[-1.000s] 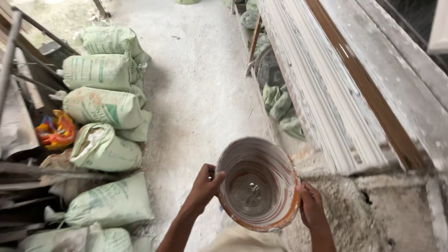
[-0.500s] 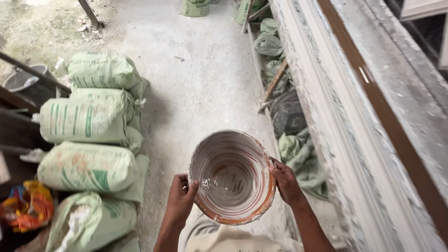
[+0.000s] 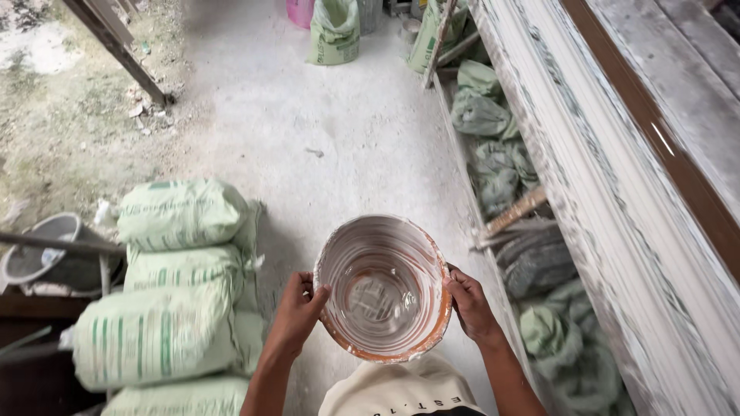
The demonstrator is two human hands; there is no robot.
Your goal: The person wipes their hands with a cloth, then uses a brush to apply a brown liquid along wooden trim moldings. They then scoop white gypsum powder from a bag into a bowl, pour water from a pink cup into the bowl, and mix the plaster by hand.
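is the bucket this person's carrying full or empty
Nearly empty: the bucket shows its white-smeared walls down to the bottom, where only a shallow, clear, glinting puddle lies. Left hand and right hand hold it.

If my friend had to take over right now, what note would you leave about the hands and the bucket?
Left hand: grip on the left rim of the bucket, thumb over the edge.
Right hand: grip on the right rim.
Bucket: held upright in front of the body, orange outside, inside smeared white, with only a little clear liquid at the bottom.
Around: stacked pale green sacks on the left, a long white-streaked bench on the right, dusty concrete floor ahead.
Done: bucket lifted in both hands. Left: it has not been set down anywhere yet.
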